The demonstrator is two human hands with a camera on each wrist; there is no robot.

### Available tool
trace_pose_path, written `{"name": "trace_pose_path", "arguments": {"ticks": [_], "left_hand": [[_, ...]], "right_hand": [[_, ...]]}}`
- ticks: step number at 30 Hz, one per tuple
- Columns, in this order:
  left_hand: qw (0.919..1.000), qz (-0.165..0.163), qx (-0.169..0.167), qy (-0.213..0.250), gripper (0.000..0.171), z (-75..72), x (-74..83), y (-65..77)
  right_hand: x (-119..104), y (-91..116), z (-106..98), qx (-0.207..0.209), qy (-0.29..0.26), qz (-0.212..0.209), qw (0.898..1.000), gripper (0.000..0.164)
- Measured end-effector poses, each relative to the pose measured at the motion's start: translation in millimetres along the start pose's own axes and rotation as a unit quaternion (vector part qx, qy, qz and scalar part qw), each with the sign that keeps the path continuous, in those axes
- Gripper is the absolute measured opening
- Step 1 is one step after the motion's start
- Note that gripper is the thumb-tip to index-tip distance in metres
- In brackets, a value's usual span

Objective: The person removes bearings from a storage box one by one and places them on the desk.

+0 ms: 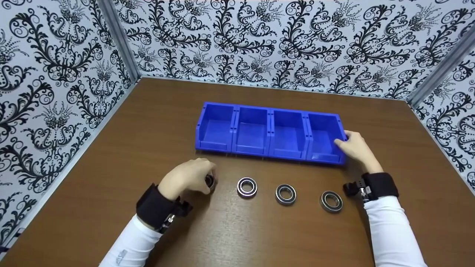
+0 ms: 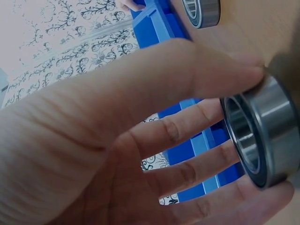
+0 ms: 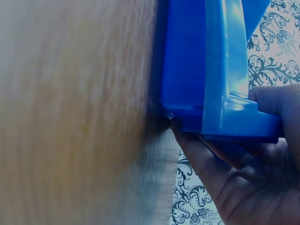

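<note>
My left hand [image 1: 193, 174] pinches a bearing [image 2: 276, 133] between thumb and fingers, left of the other bearings and in front of the bin row's left end. In the left wrist view its steel outer ring and dark seal show clearly. At the right end of the blue bin row [image 1: 250, 150], my right hand [image 1: 356, 148] grips the end wall, thumb over the rim and fingers along the outer side, as the right wrist view [image 3: 253, 173] shows. The four-compartment row is joined side by side, its compartments bare inside.
On the brown wooden table [image 1: 156, 111] lie a bearing [image 1: 240, 190] in the middle, another bearing [image 1: 279, 198] to its right, and a third bearing [image 1: 325, 205] nearest my right wrist. Patterned walls [image 1: 259, 44] stand behind and at the sides of the table.
</note>
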State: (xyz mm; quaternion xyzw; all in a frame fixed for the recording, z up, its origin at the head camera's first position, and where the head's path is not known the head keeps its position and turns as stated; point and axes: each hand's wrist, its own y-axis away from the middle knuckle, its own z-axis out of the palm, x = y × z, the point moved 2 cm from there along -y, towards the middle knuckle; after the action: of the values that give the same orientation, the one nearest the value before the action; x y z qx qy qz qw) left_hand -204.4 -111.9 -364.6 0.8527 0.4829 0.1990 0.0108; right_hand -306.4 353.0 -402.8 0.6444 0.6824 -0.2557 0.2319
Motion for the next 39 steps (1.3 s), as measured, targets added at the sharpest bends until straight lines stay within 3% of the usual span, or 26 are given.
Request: {"name": "trace_pose_path", "arguments": {"ticks": [16,39], "left_hand": [[0.9999,-0.015,-0.004,0.001,0.029,1.6,-1.3,-1.8],[0.9995,-0.020,0.021,-0.009,0.027,7.4,-1.5,-4.2]], "right_hand": [[0.2,0.1,-0.8,-0.003,-0.004,0.005,1.000,0.045],[1.8,-1.3,-0.4,-0.002,-0.001,0.002,1.000,0.043]]}}
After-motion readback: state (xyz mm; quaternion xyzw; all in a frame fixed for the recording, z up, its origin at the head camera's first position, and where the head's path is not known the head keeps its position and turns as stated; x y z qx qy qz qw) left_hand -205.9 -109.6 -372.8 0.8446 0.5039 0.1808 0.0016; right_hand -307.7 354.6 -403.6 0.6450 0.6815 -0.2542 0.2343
